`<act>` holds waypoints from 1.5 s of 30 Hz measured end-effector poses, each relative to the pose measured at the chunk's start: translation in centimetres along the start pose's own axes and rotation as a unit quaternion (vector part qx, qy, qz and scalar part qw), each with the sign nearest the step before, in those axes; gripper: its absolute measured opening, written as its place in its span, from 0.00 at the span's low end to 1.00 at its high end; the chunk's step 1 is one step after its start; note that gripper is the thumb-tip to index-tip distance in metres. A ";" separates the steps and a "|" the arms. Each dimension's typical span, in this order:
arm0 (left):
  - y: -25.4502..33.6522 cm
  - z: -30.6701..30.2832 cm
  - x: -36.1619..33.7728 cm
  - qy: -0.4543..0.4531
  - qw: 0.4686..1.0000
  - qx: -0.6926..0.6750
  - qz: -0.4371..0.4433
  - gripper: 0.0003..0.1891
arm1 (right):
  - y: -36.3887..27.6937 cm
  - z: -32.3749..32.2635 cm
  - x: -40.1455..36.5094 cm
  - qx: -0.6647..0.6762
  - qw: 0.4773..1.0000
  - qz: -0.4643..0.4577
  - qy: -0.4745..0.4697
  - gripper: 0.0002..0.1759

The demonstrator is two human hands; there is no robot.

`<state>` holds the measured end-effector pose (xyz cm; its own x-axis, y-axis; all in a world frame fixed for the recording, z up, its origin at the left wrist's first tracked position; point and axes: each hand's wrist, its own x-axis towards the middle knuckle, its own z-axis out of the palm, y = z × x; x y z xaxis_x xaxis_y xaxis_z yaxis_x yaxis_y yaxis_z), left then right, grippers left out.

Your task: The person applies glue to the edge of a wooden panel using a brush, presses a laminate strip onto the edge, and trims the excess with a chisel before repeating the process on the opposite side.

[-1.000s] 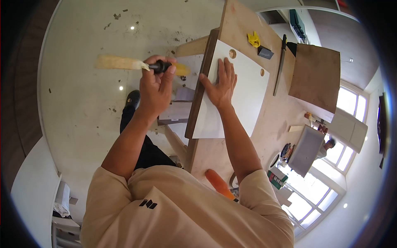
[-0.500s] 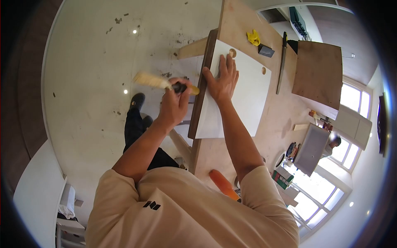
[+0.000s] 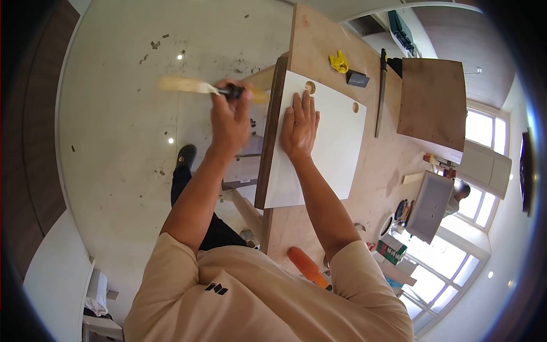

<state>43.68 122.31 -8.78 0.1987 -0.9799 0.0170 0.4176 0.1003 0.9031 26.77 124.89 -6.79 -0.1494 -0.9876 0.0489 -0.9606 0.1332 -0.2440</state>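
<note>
A white panel [image 3: 319,154] with a dark brown long edge [image 3: 270,148] and two round holes lies at the table's left side. My right hand [image 3: 300,131] rests flat on it, fingers extended and their tips just below the nearer hole [image 3: 310,87]. Off the brown edge, my left hand [image 3: 231,117] is closed around a tool [image 3: 188,85] with a dark middle and a long pale part sticking out to the left. A yellowish part of it extends right towards the panel edge. Motion blur hides its exact kind.
On the wooden table [image 3: 319,40] are a yellow crumpled item [image 3: 338,61], a dark block [image 3: 358,78] and a black-handled saw [image 3: 381,94]. A brown cabinet box [image 3: 431,105] stands right. An orange-handled object [image 3: 306,265] lies near my body. Another person [image 3: 457,196] is far right.
My left hand has moved up and away from my body along the brown edge with the tool. My right thumb has drawn in from the edge towards the fingers. The view has shifted slightly.
</note>
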 end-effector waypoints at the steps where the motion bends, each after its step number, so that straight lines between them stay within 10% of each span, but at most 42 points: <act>1: 0.0 0.4 1.2 0.050 0.996 -0.011 0.068 0.18 | 0.0 0.1 0.0 0.001 1.000 -0.002 -0.003 0.28; 4: -1.8 1.0 1.7 -0.047 0.988 0.145 0.030 0.18 | -0.1 -0.1 0.1 -0.005 1.000 -0.001 -0.009 0.28; 17: -0.3 1.2 3.0 -0.003 0.998 -0.019 0.051 0.22 | 0.3 0.1 -0.3 -0.029 0.999 -0.020 -0.002 0.27; 20: -1.3 1.5 1.8 -0.075 0.977 0.194 0.039 0.22 | 0.0 0.0 -0.2 -0.021 0.999 -0.023 0.008 0.27; 28: -0.2 2.0 3.3 0.051 0.992 -0.024 0.110 0.20 | 0.1 0.0 -0.1 -0.011 0.999 -0.029 0.013 0.27; 29: -1.0 1.4 2.3 -0.056 0.983 0.167 0.043 0.20 | 0.1 0.0 -0.2 -0.023 0.999 -0.022 0.006 0.27; 32: -0.7 0.7 2.4 -0.071 0.992 0.093 -0.046 0.20 | 0.0 0.0 0.8 -0.039 0.999 -0.026 0.007 0.27; 36: -0.8 2.0 2.0 0.026 0.996 -0.007 0.090 0.20 | 0.0 0.0 -0.3 -0.022 1.000 -0.020 0.002 0.27; 40: 0.3 1.1 1.4 -0.085 0.993 0.073 -0.032 0.21 | -0.1 -0.2 0.1 -0.034 0.999 -0.018 -0.002 0.28; 45: -1.1 1.6 1.1 0.002 0.994 0.052 0.098 0.20 | 0.2 0.0 -0.2 -0.021 1.000 -0.015 -0.002 0.28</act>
<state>42.01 120.87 -9.06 0.2713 -0.9426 0.1944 0.2770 0.2699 0.9222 26.64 125.11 -6.82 -0.1198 -0.9914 0.0519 -0.9737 0.1071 -0.2009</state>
